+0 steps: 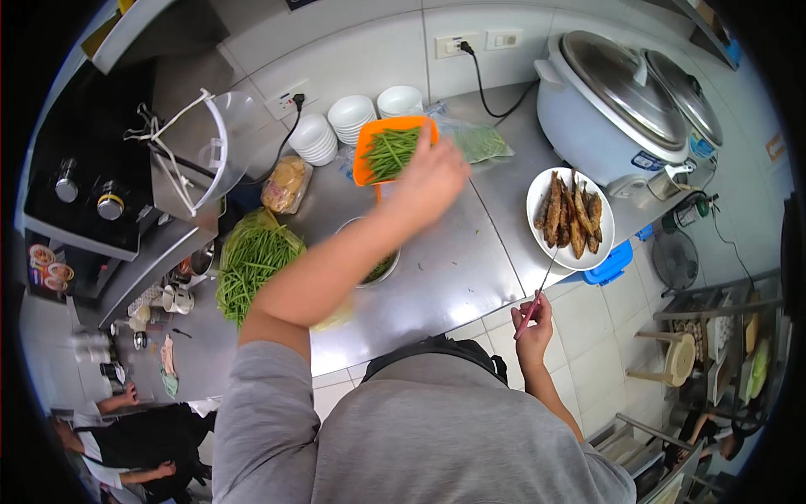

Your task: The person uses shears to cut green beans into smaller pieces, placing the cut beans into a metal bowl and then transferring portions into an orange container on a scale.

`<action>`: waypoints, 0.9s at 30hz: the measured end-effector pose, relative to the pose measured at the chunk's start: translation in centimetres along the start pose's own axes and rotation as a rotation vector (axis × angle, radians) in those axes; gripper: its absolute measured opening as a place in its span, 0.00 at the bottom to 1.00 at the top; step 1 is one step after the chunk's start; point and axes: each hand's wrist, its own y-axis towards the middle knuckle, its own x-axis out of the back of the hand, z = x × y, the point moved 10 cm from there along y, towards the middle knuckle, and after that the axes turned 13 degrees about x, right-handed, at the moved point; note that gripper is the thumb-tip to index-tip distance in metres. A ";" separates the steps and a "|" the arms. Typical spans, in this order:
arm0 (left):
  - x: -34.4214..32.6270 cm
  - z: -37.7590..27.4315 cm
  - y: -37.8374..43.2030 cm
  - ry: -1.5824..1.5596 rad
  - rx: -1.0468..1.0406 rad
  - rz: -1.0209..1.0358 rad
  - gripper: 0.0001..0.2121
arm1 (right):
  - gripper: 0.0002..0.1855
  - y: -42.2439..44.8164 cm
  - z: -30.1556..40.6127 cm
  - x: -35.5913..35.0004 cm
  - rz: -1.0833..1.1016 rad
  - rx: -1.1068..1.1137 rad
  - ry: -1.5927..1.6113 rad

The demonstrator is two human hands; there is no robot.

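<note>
My left hand [437, 176], blurred, is at the right edge of an orange tray [359, 165] of cut green beans [391, 151]; whether it grips anything is unclear. In my right hand [534, 318] is a thin-bladed knife by its pink handle [527, 320], near the table's front edge. The blade points up towards a white oval plate [538, 252] of fried fish [570, 214]. Left of my left forearm lies a plastic bag of long green beans [258, 264]. A round bowl [391, 268] with greens is partly hidden under that forearm.
Stacked white bowls [352, 116], a bag of greens [482, 140] and a packaged food item [286, 184] are near the wall. Large rice cookers [604, 113] stand at the right rear. A blue lidded container [609, 264] is below the table edge. Other people are at lower left [145, 441] and lower right.
</note>
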 end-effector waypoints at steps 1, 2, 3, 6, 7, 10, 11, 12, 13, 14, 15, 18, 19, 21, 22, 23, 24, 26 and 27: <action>0.0 1.5 0.8 0.087 -0.011 0.024 0.11 | 0.31 0.6 0.1 -0.5 0.019 0.018 0.012; 0.2 2.8 1.0 0.081 -0.003 0.027 0.13 | 0.31 1.2 0.3 -1.0 0.040 0.037 0.025; 0.3 3.9 1.1 0.075 0.004 0.031 0.14 | 0.31 1.7 0.4 -1.5 0.059 0.055 0.037; 0.8 4.2 -1.9 -0.207 0.054 -0.036 0.15 | 0.31 2.4 0.9 -3.2 0.094 0.082 0.071; 0.7 3.6 -4.2 -0.340 0.077 -0.070 0.16 | 0.31 2.5 1.2 -4.1 0.123 0.091 0.081; -2.3 0.3 -12.4 -0.733 0.142 0.082 0.13 | 0.32 1.9 2.0 -7.0 0.203 0.114 0.131; -3.6 -0.4 -15.2 -0.841 0.194 0.126 0.12 | 0.32 1.4 1.9 -8.3 0.231 0.123 0.162; -5.1 -1.1 -17.7 -0.975 0.254 0.180 0.12 | 0.32 0.9 1.9 -9.8 0.263 0.134 0.197; -5.8 -1.2 -19.6 -1.110 0.318 0.227 0.12 | 0.33 0.6 1.6 -11.2 0.266 0.098 0.240; -6.7 -0.7 -21.5 -1.131 0.389 0.266 0.12 | 0.33 0.6 1.3 -12.8 0.269 0.059 0.281; -7.2 -0.2 -23.0 -1.158 0.455 0.299 0.12 | 0.33 0.7 0.8 -14.5 0.270 0.023 0.315; -7.5 4.5 -26.4 -1.105 0.619 0.219 0.11 | 0.34 4.3 2.9 -19.1 0.229 0.130 0.265; -7.2 7.0 -27.3 -1.061 0.668 0.162 0.11 | 0.34 5.1 4.4 -19.9 0.205 0.181 0.232; -5.9 12.9 -29.5 -0.926 0.818 0.020 0.10 | 0.34 5.8 6.4 -20.0 0.127 0.300 0.148; -5.1 16.0 -31.1 -0.824 0.902 -0.075 0.09 | 0.34 6.0 7.7 -20.1 0.085 0.360 0.105; -4.4 19.1 -32.9 -0.720 0.980 -0.168 0.09 | 0.35 5.5 8.5 -20.2 0.072 0.365 0.082; -4.3 22.0 -35.3 -0.636 1.096 -0.198 0.09 | 0.37 4.3 9.1 -19.4 0.062 0.371 0.052; -5.1 26.9 -40.3 -0.524 1.297 -0.225 0.10 | 0.39 1.7 9.1 -18.2 0.075 0.373 -0.001; -5.9 28.6 -42.4 -0.494 1.383 -0.217 0.10 | 0.40 0.1 8.3 -17.9 0.097 0.365 -0.022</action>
